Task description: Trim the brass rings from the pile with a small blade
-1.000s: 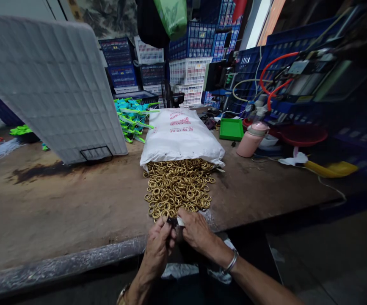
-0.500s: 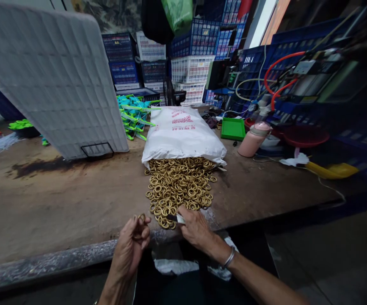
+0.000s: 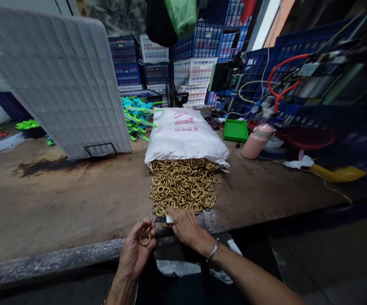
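Note:
A heap of gold rings [image 3: 182, 185] spills from the open mouth of a white sack [image 3: 185, 133] lying on the brown workbench [image 3: 59, 203]. My left hand [image 3: 137, 250] is closed near the bench's front edge, pinching a gold ring [image 3: 145, 239] between thumb and fingers. My right hand [image 3: 185, 226] rests at the near end of the heap, fingers closed on a small dark tool with a white handle [image 3: 164, 219] that points left. A bracelet sits on my right wrist.
A grey gridded panel [image 3: 56, 80] leans at the back left. Behind the sack lie cyan and green plastic parts [image 3: 137, 116] and stacked crates [image 3: 192, 72]. To the right stand a green tray [image 3: 235, 130], a pink bottle [image 3: 258, 140], a red basin and a yellow scoop.
My hands were together at the heap's near edge; the left hand drew away to the left with a ring, and now holds it closer to the right hand again.

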A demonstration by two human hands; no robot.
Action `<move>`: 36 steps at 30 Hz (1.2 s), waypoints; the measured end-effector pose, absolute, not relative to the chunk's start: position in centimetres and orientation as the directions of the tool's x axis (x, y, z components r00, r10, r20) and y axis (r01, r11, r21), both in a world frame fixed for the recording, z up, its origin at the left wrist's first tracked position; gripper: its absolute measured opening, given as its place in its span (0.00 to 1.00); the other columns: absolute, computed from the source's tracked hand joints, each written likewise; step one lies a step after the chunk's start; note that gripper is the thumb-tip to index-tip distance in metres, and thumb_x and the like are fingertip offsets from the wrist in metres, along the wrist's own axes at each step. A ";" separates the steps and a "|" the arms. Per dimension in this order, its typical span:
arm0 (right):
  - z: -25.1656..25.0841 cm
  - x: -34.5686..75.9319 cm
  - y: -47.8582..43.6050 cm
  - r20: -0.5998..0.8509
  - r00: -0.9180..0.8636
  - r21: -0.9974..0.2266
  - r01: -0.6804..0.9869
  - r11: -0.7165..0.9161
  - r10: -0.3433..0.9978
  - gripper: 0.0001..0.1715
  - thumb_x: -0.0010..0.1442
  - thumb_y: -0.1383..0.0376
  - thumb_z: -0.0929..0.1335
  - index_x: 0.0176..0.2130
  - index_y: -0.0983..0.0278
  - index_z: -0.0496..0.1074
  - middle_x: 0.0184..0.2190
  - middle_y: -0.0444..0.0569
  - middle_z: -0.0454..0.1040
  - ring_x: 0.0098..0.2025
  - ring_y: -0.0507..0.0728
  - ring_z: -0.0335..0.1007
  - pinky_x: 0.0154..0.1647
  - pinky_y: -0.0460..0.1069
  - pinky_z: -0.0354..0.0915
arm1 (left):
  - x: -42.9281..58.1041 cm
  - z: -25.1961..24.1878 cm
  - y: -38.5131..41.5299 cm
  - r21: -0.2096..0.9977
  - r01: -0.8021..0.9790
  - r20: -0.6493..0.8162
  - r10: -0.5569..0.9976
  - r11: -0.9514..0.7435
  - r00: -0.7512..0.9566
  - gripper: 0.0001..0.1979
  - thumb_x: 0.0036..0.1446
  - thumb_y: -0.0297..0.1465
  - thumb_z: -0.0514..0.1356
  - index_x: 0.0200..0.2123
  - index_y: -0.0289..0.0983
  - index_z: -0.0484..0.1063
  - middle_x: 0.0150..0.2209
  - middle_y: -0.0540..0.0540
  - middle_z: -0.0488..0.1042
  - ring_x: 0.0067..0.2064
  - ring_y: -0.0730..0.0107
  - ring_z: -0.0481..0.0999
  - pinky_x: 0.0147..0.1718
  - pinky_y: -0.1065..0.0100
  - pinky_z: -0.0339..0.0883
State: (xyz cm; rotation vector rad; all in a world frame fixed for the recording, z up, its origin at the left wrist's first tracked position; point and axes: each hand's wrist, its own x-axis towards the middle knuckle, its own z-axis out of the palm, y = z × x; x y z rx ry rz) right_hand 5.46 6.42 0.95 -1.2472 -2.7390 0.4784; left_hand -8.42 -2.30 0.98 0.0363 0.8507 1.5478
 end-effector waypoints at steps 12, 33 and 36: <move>0.2 6.2 7.8 0.024 -0.597 -0.526 0.674 0.518 0.802 0.06 0.50 0.71 0.60 0.31 0.63 0.65 0.23 0.43 0.67 0.25 0.50 0.58 0.25 0.45 0.46 | -7.1 0.9 -1.6 0.754 -0.646 -0.373 0.886 0.117 -0.275 0.12 0.42 0.34 0.65 0.26 0.34 0.67 0.24 0.52 0.68 0.23 0.78 0.67 0.14 0.80 0.57; 2.8 7.5 7.7 -0.151 -0.603 -0.970 0.241 -0.001 0.783 0.11 0.51 0.61 0.61 0.21 0.64 0.57 0.17 0.37 0.53 0.21 0.46 0.46 0.21 0.42 0.47 | -4.8 1.5 0.8 0.968 -0.176 -0.228 0.927 0.181 -0.297 0.14 0.43 0.41 0.62 0.25 0.36 0.68 0.13 0.57 0.59 0.13 0.82 0.54 0.12 0.79 0.47; 2.6 7.4 7.8 -0.153 -0.603 -0.976 0.216 -0.024 0.783 0.12 0.52 0.61 0.61 0.21 0.64 0.57 0.17 0.37 0.53 0.20 0.46 0.47 0.21 0.42 0.48 | -4.8 1.4 0.7 0.969 -0.173 -0.225 0.925 0.178 -0.305 0.14 0.44 0.41 0.61 0.24 0.36 0.67 0.13 0.57 0.59 0.14 0.82 0.54 0.12 0.78 0.46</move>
